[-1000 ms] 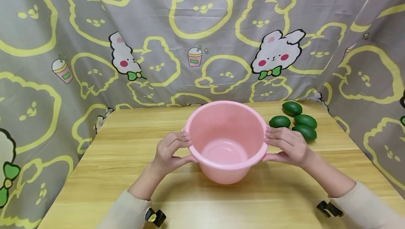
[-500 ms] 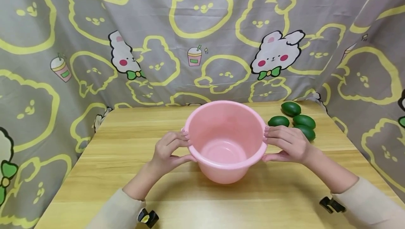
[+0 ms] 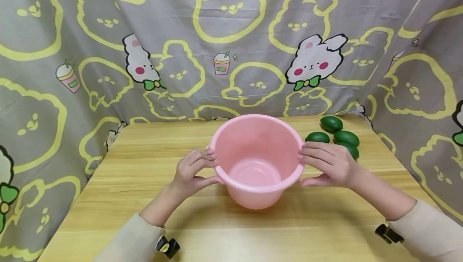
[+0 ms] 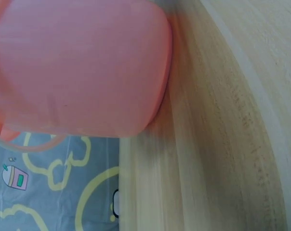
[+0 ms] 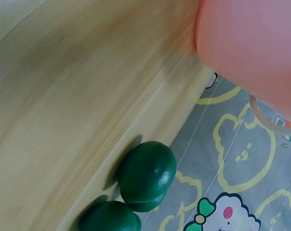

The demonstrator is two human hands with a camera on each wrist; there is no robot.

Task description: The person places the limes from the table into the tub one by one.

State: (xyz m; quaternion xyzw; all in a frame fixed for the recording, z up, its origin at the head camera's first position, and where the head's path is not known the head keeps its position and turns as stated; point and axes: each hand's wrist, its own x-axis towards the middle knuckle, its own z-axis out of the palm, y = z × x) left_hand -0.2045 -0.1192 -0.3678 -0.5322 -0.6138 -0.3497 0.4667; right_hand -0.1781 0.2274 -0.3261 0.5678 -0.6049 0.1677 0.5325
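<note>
A pink plastic bucket (image 3: 255, 199) stands upright on the wooden table, its opening tilted toward the head view and its inside bare. My left hand (image 3: 193, 171) holds the left side of the rim, fingertips over the edge and thumb underneath. On the opposite side, the fingertips of my right hand (image 3: 330, 165) lie on the rim, while its thumb tip shows just outside the bucket wall. Both wrist views show the bucket's smooth outer wall (image 4: 83, 67) and a thin pink carrying handle (image 5: 261, 118) hanging behind it; most of each hand is out of those views.
Several dark green oval fruits (image 3: 331, 124) lie grouped at the back right of the table (image 3: 144, 189), partly behind my right hand. A grey patterned curtain (image 3: 173, 33) hangs along the back and both sides. Black clips (image 3: 168, 247) sit at the sleeve cuffs.
The bucket stays in place. My right forearm has swung slightly to the right, and the right thumb now shows more apart from the rim. The left hand stays at its side.
</note>
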